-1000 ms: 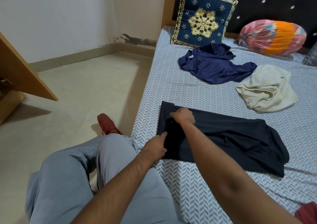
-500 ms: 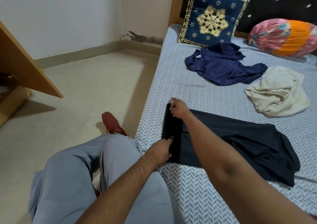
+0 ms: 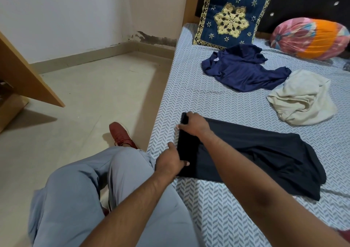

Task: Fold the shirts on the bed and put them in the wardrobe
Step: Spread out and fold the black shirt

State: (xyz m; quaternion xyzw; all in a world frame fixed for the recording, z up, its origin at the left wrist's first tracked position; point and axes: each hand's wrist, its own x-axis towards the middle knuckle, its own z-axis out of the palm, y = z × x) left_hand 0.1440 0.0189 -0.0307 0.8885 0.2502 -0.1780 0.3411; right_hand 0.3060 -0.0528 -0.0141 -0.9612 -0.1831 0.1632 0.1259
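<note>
Since a second ago, the left end of the black shirt (image 3: 255, 155) has been turned over into a narrower, thicker band, and the right hand (image 3: 195, 125) has been carried out to its far corner.

At far left a slanted wooden panel (image 3: 28, 80) is seen, then a red shoe (image 3: 122, 135) on the floor. At the bed's (image 3: 208, 218) edge, the near corner of the band is gripped by the left hand (image 3: 169, 163), fingers curled around the fold. The far corner is pinched by the right hand, knuckles bent over the cloth. The shirt is laid flat across the patterned sheet, its right end left rumpled.

Further right, a crumpled navy shirt (image 3: 244, 70) and a cream shirt (image 3: 303, 99) are waiting unfolded, close to each other.

Risk is judged here: if one corner is pulled ahead of the other, a skewed fold would be produced. Creases could be trapped by the rumpled tail, and the thin fabric could be dragged off the nearby mattress edge.
</note>
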